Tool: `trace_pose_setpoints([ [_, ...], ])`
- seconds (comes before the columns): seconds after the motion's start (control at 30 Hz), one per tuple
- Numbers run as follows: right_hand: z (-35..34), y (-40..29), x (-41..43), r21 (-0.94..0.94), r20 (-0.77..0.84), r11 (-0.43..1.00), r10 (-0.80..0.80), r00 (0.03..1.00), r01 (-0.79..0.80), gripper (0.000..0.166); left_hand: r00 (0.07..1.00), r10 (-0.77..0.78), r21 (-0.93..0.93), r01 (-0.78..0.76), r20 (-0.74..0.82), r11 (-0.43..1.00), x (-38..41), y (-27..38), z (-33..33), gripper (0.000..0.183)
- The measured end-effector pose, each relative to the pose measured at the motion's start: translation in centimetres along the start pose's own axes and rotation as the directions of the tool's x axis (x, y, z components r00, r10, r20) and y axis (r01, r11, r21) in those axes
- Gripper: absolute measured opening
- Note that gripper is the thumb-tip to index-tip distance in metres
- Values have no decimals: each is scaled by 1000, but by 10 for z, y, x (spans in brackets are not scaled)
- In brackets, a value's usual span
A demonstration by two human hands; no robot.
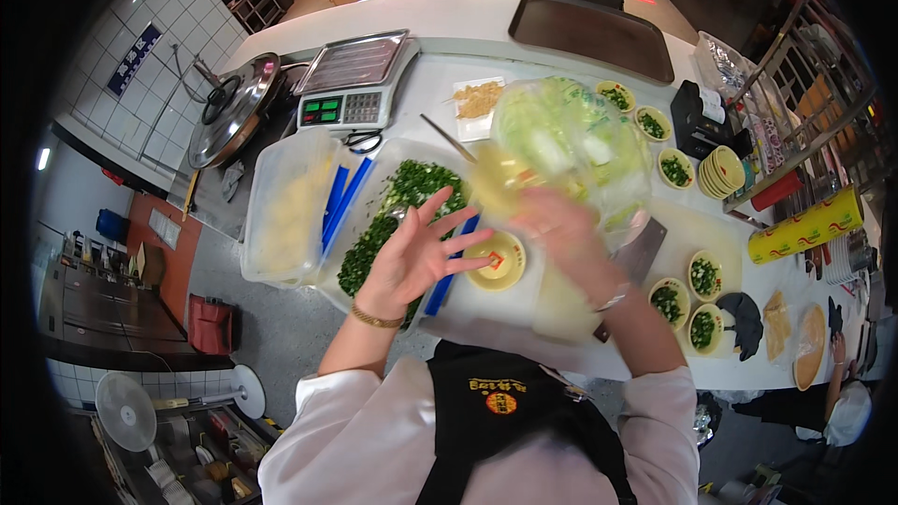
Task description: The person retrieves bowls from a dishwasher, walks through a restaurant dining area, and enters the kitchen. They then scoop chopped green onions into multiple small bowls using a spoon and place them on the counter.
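Observation:
My left hand (421,252) is palm up with its fingers spread, holding nothing, above a plastic tub (484,172) of chopped green onions (379,235). A metal spoon (398,213), partly hidden by that hand, rests in the greens. My right hand (561,228), blurred by motion, grips a yellow bowl (494,182) that is blurred too. Beneath and between the hands, another yellow bowl (496,272) stands on the white counter, its printed bottom showing. Blue strips (440,287) lie along the tub's near right edge.
Bagged cabbage (561,133) lies behind my right hand, near a cleaver (640,249) on a cutting board (708,231). Several bowls of greens (675,170) stand to the right. A scale (344,109) and lidded tub (284,214) are at left. Another person (845,410) works far right.

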State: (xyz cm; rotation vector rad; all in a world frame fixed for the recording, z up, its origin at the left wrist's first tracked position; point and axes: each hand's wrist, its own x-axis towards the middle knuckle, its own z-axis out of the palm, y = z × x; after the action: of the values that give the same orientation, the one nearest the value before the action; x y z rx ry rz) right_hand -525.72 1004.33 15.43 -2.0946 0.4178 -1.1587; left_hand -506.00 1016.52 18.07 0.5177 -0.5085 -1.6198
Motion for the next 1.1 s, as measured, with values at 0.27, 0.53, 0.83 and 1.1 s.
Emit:
trace_pose_setpoints([
  [0.27,151,-44,-12,-189,259,965,-132,957,184,18,845,178,-54,-237,-504,970,-103,66,-102,58],
  [0.53,228,-4,-36,-212,928,875,40,371,435,6,831,180,-140,-294,-526,946,-156,82,-139,61],
  [0.83,208,-12,6,-321,590,784,-274,760,531,17,847,87,-188,-214,-524,959,-168,80,-163,55],
  [1.1,209,25,6,556,-300,788,487,820,-264,22,863,28,-215,-157,-504,964,-162,76,-175,59],
])
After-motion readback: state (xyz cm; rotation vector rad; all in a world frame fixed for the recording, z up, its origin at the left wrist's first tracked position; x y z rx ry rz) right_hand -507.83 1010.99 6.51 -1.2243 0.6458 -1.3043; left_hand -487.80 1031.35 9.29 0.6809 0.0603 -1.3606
